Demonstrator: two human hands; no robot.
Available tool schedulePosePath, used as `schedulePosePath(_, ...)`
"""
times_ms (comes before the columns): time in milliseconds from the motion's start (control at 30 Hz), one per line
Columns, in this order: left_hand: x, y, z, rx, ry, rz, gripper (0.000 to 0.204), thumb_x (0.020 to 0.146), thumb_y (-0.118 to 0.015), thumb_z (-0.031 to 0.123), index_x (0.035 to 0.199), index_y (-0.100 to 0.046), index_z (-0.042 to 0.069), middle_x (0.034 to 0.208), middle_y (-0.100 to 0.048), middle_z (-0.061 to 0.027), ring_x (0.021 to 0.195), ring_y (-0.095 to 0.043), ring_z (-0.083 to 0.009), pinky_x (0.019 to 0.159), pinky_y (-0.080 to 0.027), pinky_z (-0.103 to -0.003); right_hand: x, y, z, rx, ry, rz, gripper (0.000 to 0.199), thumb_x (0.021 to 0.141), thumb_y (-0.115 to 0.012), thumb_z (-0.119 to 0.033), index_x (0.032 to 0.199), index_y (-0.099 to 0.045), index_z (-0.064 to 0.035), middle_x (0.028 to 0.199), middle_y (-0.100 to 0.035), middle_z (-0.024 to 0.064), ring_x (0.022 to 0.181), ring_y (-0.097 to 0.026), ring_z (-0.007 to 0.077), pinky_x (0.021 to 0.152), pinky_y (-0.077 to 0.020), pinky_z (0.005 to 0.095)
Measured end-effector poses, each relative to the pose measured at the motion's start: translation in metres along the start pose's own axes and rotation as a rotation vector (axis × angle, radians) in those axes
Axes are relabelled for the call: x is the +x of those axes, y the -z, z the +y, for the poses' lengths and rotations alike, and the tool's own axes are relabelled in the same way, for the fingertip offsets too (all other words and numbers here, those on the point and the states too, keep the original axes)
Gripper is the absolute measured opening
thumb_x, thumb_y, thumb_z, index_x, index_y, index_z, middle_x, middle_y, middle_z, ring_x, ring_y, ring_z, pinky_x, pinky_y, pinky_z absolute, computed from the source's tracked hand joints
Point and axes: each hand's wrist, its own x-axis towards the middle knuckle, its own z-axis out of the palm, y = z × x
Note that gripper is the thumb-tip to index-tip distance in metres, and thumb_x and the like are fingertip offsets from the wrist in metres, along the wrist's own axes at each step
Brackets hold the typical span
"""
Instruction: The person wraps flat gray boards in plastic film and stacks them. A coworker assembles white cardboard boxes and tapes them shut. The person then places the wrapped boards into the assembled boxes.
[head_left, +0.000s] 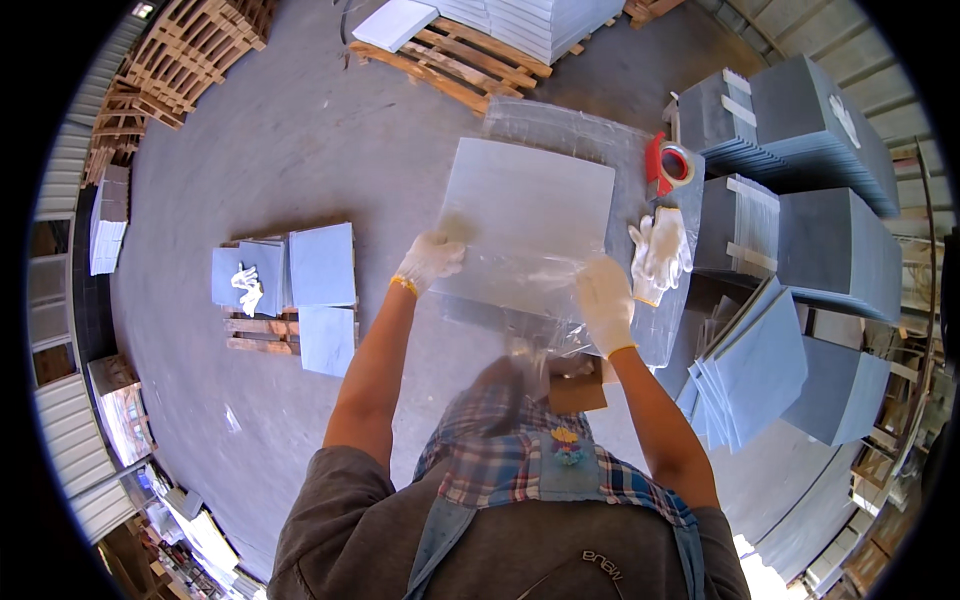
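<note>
The person's left hand (pixel 430 260) in a white knit glove is closed on the near left corner of a flat square pale grey stone tile (pixel 535 215), pinching the thin clear plastic bag (pixel 560 300) that goes around it. The right hand (pixel 605 305), gloved too, is clamped on the crinkled plastic at the near right edge of the tile. The tile lies flat on a work top right in front of the person, partly inside the bag.

The tile looks heavy and stiff, and it would likely chip or crack if a corner bumped something. Holding it at two far-apart edges seems best. The plastic looks soft and slippery, so it may slide over the stone.

A spare pair of white gloves (pixel 660 250) lies just beside the tile on the right, with a red tape dispenser (pixel 668 165) near it. Stacks of dark grey tiles (pixel 800 130) crowd the right side. The grey concrete floor (pixel 300 140) on the left has more room, with a low wooden pallet (pixel 270 335) well apart
</note>
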Motion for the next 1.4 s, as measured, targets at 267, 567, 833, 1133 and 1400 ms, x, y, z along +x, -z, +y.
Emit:
schedulePosePath(267,-0.020,0.046,0.016,0.238,0.069,-0.132,0.020,0.090,-0.068,0.019,0.091,-0.070,-0.001,0.078,-0.067,-0.0062,0.061,-0.064,-0.0184,0.055,-0.050,-0.029,0.015,0.036,-0.028,0.452,-0.494,-0.529,0.032,0.097,-0.057,-0.029,0.107,-0.065,0.0000,0.093,-0.070,0.0111,0.083,-0.068,0.0274,0.076,-0.0518,0.0377)
schedulePosePath(567,0.046,0.019,0.104,0.963,-0.390,0.499,0.033,0.085,-0.061,0.035,0.090,-0.074,0.005,0.089,-0.072,-0.0193,0.080,-0.070,-0.0386,0.074,-0.055,-0.046,0.042,-0.020,-0.030,0.882,-0.791,-0.262,0.030,0.098,-0.058,-0.025,0.113,-0.068,-0.0015,0.092,-0.066,0.0042,0.076,-0.063,0.0117,0.067,-0.0553,0.0305)
schedulePosePath(833,0.057,-0.081,0.084,0.514,-0.844,1.063,0.031,0.089,-0.067,0.025,0.114,-0.064,0.008,0.127,-0.061,-0.0184,0.111,-0.060,-0.0406,0.095,-0.048,-0.048,0.070,-0.046,-0.013,0.982,-0.938,-0.039,0.025,0.098,-0.058,-0.022,0.110,-0.066,-0.0029,0.089,-0.066,0.0048,0.071,-0.063,0.0148,0.060,-0.0545,0.0320)
schedulePosePath(1133,0.037,-0.139,0.025,0.681,-1.080,0.583,0.036,0.086,-0.063,0.010,0.122,-0.057,0.007,0.133,-0.056,-0.0133,0.124,-0.051,-0.0380,0.099,-0.043,-0.051,0.077,-0.069,-0.004,1.416,-1.144,0.025,0.029,0.102,-0.057,-0.034,0.116,-0.059,-0.0085,0.098,-0.065,0.0053,0.083,-0.065,0.0181,0.067,-0.0561,0.0341)
schedulePosePath(1400,0.042,-0.145,0.035,0.865,-0.925,0.568,0.029,0.087,-0.063,0.018,0.115,-0.060,0.011,0.119,-0.056,-0.0097,0.115,-0.053,-0.0321,0.088,-0.047,-0.048,0.095,-0.036,-0.024,1.451,-1.290,-0.034,0.054,0.102,-0.054,-0.052,0.129,-0.059,-0.0059,0.101,-0.065,0.0031,0.079,-0.061,0.0138,0.065,-0.0515,0.0277)
